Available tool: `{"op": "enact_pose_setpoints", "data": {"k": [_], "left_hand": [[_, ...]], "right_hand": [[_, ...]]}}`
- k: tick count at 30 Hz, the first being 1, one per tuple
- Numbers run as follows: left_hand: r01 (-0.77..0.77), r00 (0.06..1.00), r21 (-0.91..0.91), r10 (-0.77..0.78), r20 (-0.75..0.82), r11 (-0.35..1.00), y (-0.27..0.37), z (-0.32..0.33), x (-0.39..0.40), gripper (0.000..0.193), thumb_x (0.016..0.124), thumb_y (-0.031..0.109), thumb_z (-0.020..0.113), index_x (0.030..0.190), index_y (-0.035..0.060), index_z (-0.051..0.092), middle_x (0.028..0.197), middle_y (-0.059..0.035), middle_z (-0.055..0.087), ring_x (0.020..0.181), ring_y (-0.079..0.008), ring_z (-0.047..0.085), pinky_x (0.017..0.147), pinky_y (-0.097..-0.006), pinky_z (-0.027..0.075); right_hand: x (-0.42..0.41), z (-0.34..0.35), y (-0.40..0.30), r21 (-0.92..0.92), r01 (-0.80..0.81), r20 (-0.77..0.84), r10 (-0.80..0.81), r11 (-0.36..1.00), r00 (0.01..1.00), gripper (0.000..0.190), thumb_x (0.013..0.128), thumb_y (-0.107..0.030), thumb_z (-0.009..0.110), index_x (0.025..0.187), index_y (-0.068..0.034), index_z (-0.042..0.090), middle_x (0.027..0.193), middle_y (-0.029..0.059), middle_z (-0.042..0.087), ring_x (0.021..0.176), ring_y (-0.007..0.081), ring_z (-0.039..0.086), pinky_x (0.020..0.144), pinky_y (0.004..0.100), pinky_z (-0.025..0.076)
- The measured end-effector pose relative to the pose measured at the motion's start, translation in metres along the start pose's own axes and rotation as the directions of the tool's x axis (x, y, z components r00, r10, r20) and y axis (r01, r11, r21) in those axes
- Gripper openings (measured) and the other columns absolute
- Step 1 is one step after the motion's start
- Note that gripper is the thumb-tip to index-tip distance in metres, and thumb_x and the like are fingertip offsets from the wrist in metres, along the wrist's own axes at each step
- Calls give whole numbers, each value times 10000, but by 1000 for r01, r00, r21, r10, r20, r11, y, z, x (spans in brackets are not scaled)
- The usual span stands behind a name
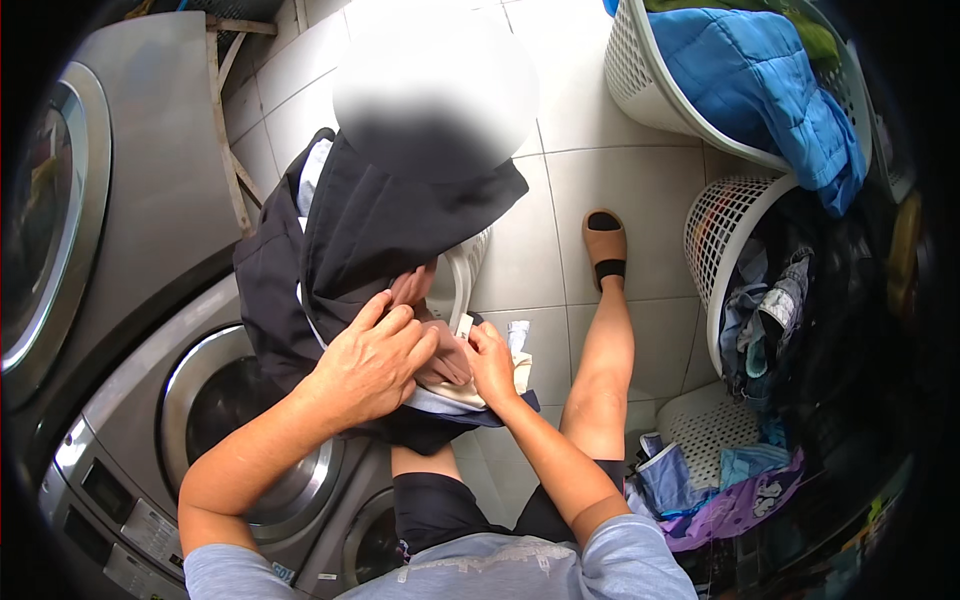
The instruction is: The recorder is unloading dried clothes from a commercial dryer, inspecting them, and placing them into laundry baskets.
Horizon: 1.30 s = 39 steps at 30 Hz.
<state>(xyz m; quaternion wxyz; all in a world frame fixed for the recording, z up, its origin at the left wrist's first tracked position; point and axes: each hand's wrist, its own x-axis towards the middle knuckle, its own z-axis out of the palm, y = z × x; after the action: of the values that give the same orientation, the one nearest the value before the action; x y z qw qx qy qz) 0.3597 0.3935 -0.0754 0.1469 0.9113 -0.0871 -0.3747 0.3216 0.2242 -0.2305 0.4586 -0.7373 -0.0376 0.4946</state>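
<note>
In front of me is a mauve garment point(445, 356) with a small pale label point(464, 327) at its edge. My right hand point(491, 364) pinches the cloth next to that label. My left hand point(375, 352) lies over the mauve cloth, its fingertips by a black garment point(397, 217); its grip is partly hidden. The black garment drapes widely to the left, and a blurred patch covers its upper end. Below my hands lie folds of light blue cloth point(442, 403) and cream cloth. Part of a white plastic basket point(459, 277) shows behind the mauve garment.
Grey front-loading washing machines point(150, 420) stand on the left. To the right are a white laundry basket point(720, 127) with a blue quilted item point(757, 75), a tipped basket point(709, 300) of dark clothes, and purple cloth point(742, 510). My leg point(607, 352) extends over the tiles.
</note>
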Motion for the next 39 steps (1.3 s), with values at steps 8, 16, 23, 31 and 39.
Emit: {"op": "enact_pose_setpoints", "data": {"k": [8, 16, 23, 31, 39], "left_hand": [[51, 997, -23, -52, -50, 998, 3, 8, -14, 414, 587, 154, 582, 980, 51, 500, 875, -59, 492, 1042, -201, 440, 1002, -407, 219], [-11, 952, -67, -10, -307, 998, 24, 11, -27, 452, 634, 105, 548, 1083, 81, 501, 1105, -92, 485, 1107, -241, 430, 979, -431, 253], [-72, 844, -780, -378, -380, 621, 96, 9, -93, 336, 688, -42, 512, 1009, 55, 547, 1033, -106, 542, 1002, -257, 513, 869, -343, 394], [-630, 461, -752, -872, -161, -194, 141, -26, -206, 267, 838, -9, 418, 1097, 33, 470, 1052, -72, 551, 988, -144, 515, 862, -274, 395], [-562, -541, -612, -807, -237, 557, 183, -18, -374, 200, 829, -37, 417, 1004, 23, 491, 975, -56, 553, 899, -118, 541, 797, -240, 419]], "right_hand": [[-9, 5, -18, -233, 362, 24, -367, 903, 930, 58, 710, -99, 541, 705, -52, 508, 722, 87, 491, 734, 250, 526, 623, 354, 439], [4, -15, -10, -84, 301, -357, -311, 950, 881, 34, 744, -31, 554, 716, -12, 545, 689, 103, 501, 635, 234, 511, 598, 309, 427], [-37, -113, -73, 317, 366, -512, -167, 875, 843, 109, 839, -133, 540, 809, -38, 584, 787, -18, 533, 686, 57, 445, 634, 190, 359], [-138, -43, -290, 474, 142, 221, -274, 869, 936, 104, 774, -124, 594, 838, -47, 622, 761, -29, 586, 572, 27, 380, 518, 170, 287], [-295, 122, -430, 364, 216, 784, -424, 906, 454, 126, 792, -163, 569, 822, -41, 572, 743, 3, 552, 663, 63, 463, 585, 199, 340]]}}
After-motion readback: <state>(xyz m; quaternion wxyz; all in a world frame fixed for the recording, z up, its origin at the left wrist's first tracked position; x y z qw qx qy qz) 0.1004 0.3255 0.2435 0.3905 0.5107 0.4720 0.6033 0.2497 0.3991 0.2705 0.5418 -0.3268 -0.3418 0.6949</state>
